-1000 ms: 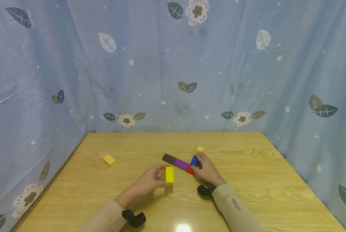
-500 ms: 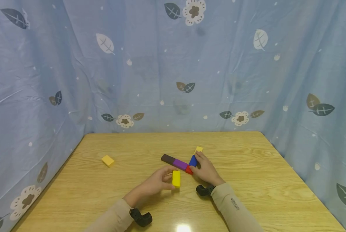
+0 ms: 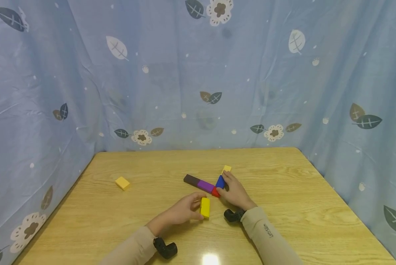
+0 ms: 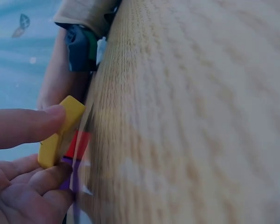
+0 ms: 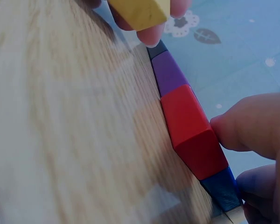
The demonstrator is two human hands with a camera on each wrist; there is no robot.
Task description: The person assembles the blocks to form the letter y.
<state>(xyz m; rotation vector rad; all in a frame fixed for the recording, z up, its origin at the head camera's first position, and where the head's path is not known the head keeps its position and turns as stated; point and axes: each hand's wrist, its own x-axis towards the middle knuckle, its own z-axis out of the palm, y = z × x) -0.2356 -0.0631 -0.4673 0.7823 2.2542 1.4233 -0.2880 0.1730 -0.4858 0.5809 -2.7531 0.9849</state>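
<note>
In the head view my left hand (image 3: pixel 184 210) pinches a bright yellow block (image 3: pixel 205 208) between thumb and fingers. The left wrist view shows that yellow block (image 4: pixel 60 135) tilted, close over the table. On the table, a dark block (image 3: pixel 192 180), a purple block (image 3: pixel 205 186) and a red block (image 3: pixel 216 191) lie end to end. A blue block (image 3: pixel 220 182) and a pale yellow block (image 3: pixel 227 168) run back from the red one at an angle. My right hand (image 3: pixel 236 192) rests on this angled row, its thumb (image 5: pixel 252 123) against the red block and its fingers by the blue one.
A lone orange-yellow block (image 3: pixel 122 183) lies on the left part of the wooden table (image 3: pixel 277 176). Blue patterned curtains (image 3: pixel 171 73) stand around the table's back and sides. A black wrist camera (image 3: pixel 165 248) sits on the left wrist.
My left hand has moved right and slightly nearer the person with the yellow block, coming closer to the red block. The right hand stays on the row.
</note>
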